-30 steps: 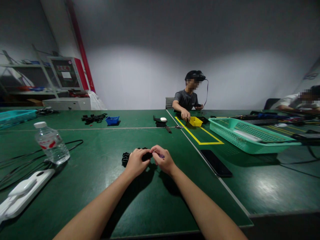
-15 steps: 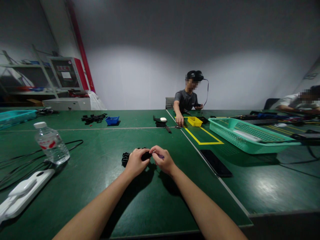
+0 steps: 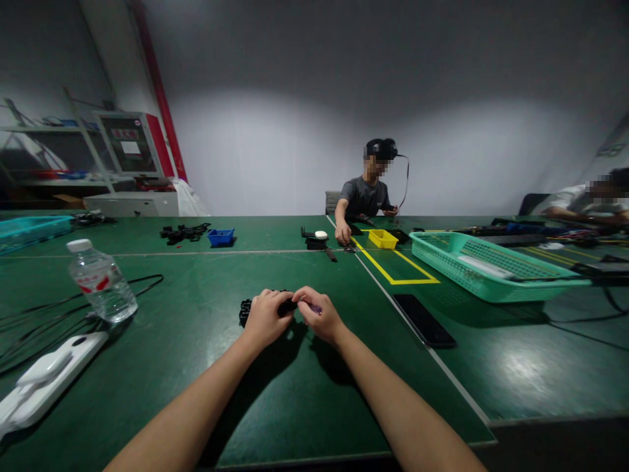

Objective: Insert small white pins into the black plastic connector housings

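Head view: my bare hands over a green table (image 3: 191, 387); places logged relative to the phone (image 3: 424, 320).
Left hand: my left hand (image 3: 265, 316), left of the phone, fingers curled over a black part (image 3: 244, 313) and gripping it.
Black part: on the table, left of the phone; one end shows past my left knuckles, much of the rest covered.
Right hand: my right hand (image 3: 320, 314), between black part and phone, pinching a slim purple stick (image 3: 315, 308); its tip is too small to make out.
Gap: my fingertips meet or nearly meet at the black part's right end; contact cannot be told.
Basket: green basket (image 3: 496, 278), beyond the phone and to its right.
Boxes: yellow box (image 3: 383, 240), farther off than the phone, slightly left; blue box (image 3: 221, 238), also farther, well left.
Bottle: water bottle (image 3: 101, 285), well left of the phone.
Co-worker: a person (image 3: 366, 195) seated beyond the phone, one hand (image 3: 343, 233) low over the table.
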